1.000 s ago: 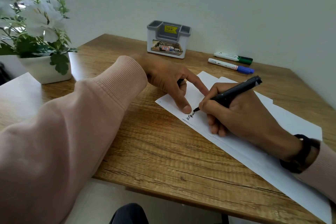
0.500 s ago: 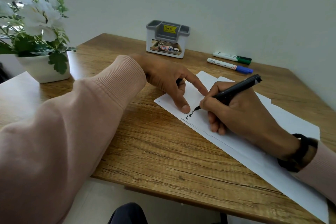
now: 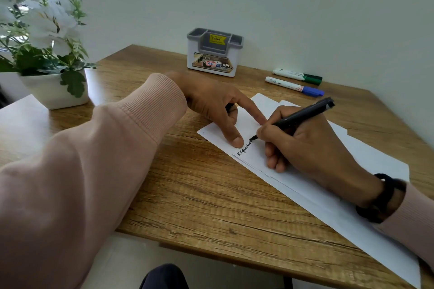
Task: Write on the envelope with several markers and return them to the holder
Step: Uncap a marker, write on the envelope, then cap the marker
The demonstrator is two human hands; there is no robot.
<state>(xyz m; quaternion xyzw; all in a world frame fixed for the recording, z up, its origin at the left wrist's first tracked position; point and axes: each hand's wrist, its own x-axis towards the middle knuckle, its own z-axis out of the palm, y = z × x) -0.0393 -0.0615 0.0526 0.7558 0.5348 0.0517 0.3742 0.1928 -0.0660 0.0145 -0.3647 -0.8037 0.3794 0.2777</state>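
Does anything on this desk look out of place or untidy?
Only slightly: the green marker and blue marker lie loose on the table, right of the holder, not inside it. Nothing looks spilled or damaged.

You have one view only, worn on your head, looking forward and down across the brown wood-grain table (image 3: 199,195) toward the pale wall at its far edge. It sits close: your pink-sleeved left arm (image 3: 70,183) fills the lower left, and the wide lens bends the table's edges. No second view shares the scene.
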